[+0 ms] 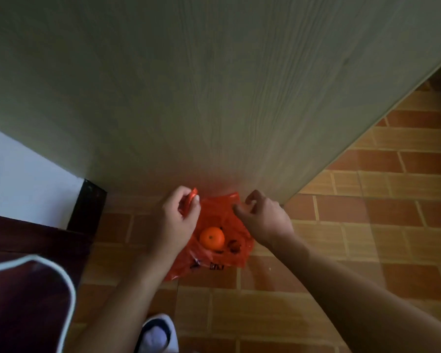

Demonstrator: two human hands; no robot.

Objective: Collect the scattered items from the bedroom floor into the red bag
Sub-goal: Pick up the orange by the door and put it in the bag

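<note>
The red bag, thin plastic with dark print, lies on the tiled floor against a pale wooden panel. An orange sits inside it, with a small dark item beside it that I cannot identify. My left hand pinches the bag's left handle and lifts it by the bag's upper left edge. My right hand hovers over the bag's upper right edge with its fingers curled; nothing shows in its grip.
A tall wooden panel fills the view behind the bag. The brick-patterned tile floor stretches to the right. A dark cushion with white piping lies at lower left, and my slippered foot stands below the bag.
</note>
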